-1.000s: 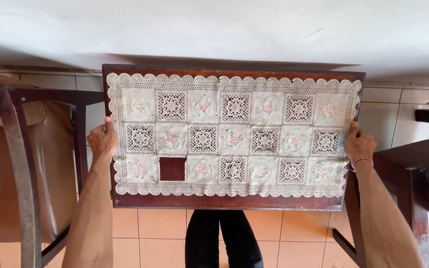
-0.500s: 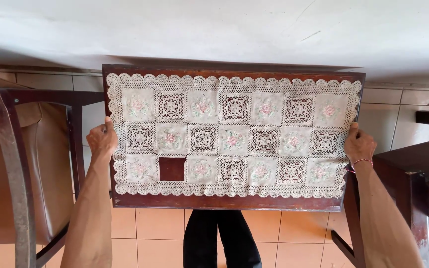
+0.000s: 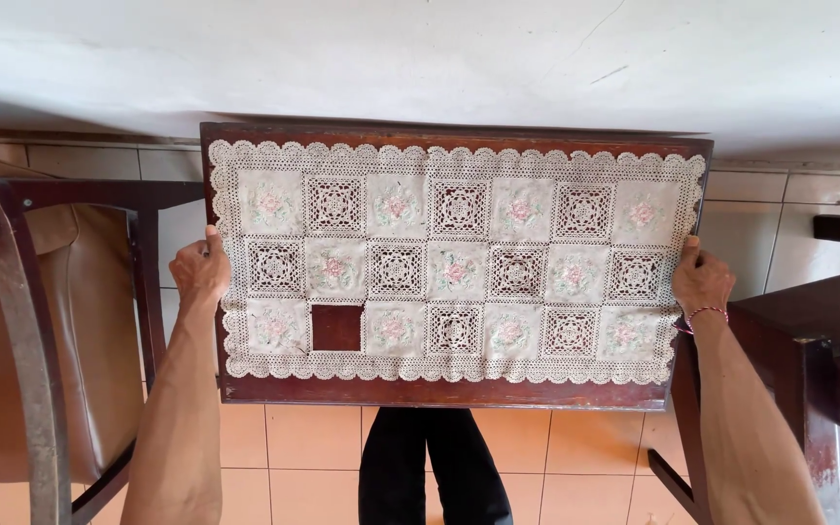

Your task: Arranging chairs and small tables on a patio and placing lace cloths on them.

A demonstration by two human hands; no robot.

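I saw the lace cloth [image 3: 454, 262] lying flat on the small table [image 3: 439, 394], which stood against the wall [image 3: 420, 58]. My left hand [image 3: 201, 272] gripped the table's left edge and my right hand [image 3: 702, 282] its right edge. A chair [image 3: 41, 321] stood to the left, another table [image 3: 819, 340] to the right, my legs [image 3: 435, 467] below the near edge.

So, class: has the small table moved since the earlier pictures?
No. The table keeps its place against the wall and floor tiles.
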